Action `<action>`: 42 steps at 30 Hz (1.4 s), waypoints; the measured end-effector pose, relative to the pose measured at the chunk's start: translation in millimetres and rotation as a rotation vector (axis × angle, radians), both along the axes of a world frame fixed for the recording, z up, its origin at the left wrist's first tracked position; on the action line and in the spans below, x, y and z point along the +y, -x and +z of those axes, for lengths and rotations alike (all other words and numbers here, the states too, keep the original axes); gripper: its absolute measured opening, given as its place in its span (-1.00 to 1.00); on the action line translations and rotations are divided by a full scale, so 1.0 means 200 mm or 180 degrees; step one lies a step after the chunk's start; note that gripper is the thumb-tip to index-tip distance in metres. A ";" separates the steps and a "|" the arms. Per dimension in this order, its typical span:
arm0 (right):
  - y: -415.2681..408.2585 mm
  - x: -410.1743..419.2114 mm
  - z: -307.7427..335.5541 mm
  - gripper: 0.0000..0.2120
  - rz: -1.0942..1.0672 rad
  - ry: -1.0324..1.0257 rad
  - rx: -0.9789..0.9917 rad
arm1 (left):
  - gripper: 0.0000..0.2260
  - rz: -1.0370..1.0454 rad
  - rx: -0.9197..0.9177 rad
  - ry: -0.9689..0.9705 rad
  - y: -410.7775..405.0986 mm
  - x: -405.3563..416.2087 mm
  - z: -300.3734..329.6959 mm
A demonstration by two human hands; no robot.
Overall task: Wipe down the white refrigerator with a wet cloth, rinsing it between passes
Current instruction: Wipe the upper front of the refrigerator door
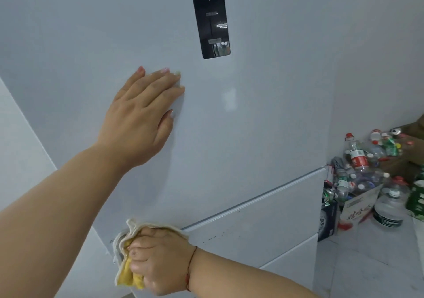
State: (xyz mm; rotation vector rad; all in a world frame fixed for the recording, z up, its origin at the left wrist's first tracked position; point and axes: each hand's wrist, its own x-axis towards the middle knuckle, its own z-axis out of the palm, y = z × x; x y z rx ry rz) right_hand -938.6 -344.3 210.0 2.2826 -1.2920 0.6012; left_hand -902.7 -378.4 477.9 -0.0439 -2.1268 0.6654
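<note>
The white refrigerator [263, 119] fills most of the view, with a black control panel [211, 18] high on its upper door. My left hand [142, 114] lies flat against that door, fingers straight and together. Lower down, my right hand [158, 258] grips a bunched yellow and white cloth [128, 274] and presses it on the fridge front near the left end of the seam between the upper door and the drawer [263, 229]. A red string circles my right wrist.
A heap of empty plastic bottles [358, 167] and cardboard boxes [353, 208] crowds the floor to the right of the fridge. A large clear jug [390, 208] stands on pale tiles. A white wall [20, 151] runs along the left.
</note>
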 end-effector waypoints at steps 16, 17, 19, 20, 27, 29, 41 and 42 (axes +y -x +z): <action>1.04 0.78 0.15 -0.77 -0.0615 -0.0201 -0.0195 | -0.68 -0.0025 0.0493 -0.0148 0.06 0.05 -0.05; 1.12 0.85 0.16 -0.77 -0.0804 -0.0292 -0.0213 | -0.69 -0.0066 0.0599 -0.0161 0.08 0.06 -0.05; 1.26 0.97 0.18 -0.77 -0.1151 -0.0403 -0.0289 | -0.70 -0.0163 0.0723 -0.0199 0.13 0.09 -0.08; 1.34 1.02 0.19 -0.78 -0.1317 -0.0422 -0.0299 | -0.70 -0.0218 0.0723 -0.0215 0.15 0.11 -0.09; 1.63 1.30 0.37 -0.73 -0.3223 -0.0752 -0.2506 | -0.70 -0.0666 0.0321 -0.0602 0.31 0.32 -0.20; 1.66 1.32 0.36 -0.69 -0.3281 -0.0342 -0.4137 | -0.70 -0.0733 0.0091 -0.0822 0.33 0.37 -0.26; 0.85 1.21 0.49 -0.66 0.0317 -0.0694 -0.8198 | -0.76 -0.0186 -0.0788 -0.4469 0.18 0.61 -0.69; 0.81 1.18 0.49 -0.74 0.0508 -0.0782 -0.8188 | -0.75 -0.0265 -0.0817 -0.4838 0.17 0.62 -0.70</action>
